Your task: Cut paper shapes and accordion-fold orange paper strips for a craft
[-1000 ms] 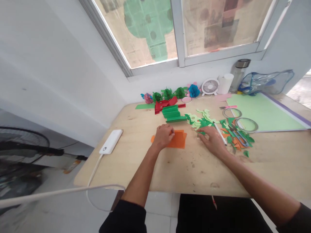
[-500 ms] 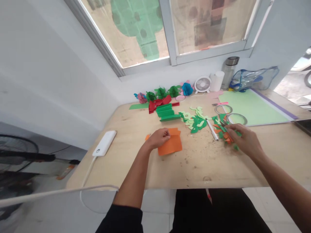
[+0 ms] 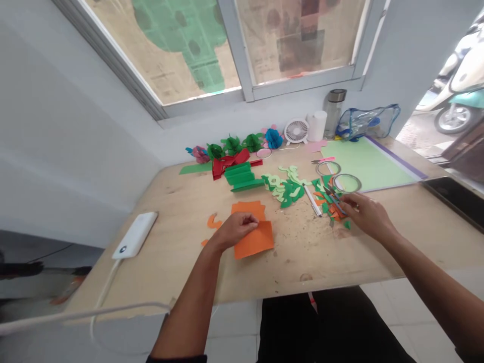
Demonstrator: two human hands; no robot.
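My left hand [image 3: 237, 229] is closed with its fingertips pinching an orange paper piece [image 3: 255, 242]. That piece overlaps more orange paper [image 3: 247, 206] lying flat behind it. Curved orange cut-outs [image 3: 214, 221] lie just left of this hand. My right hand [image 3: 365, 214] is closed around a small pair of scissors [image 3: 333, 195], whose dark blades point away to the left. The scissors are low over a heap of green and orange paper scraps [image 3: 324, 207]. A white pen [image 3: 312, 200] lies between the scraps and a pile of light and dark green cut-outs [image 3: 289, 189].
Folded green paper [image 3: 242, 176] and red paper pieces [image 3: 230, 162] lie further back, before paper flowers [image 3: 232, 145]. Tape rings [image 3: 347, 183], pink-handled snips [image 3: 323, 160] and a light green sheet [image 3: 372, 161] are at right, with a phone [image 3: 456, 199]. A power strip [image 3: 135, 234] lies left.
My left hand has drawn the orange piece nearer the front edge, showing more orange cut-outs beside it. My right hand stays by the scraps with the scissors. The view has turned right.
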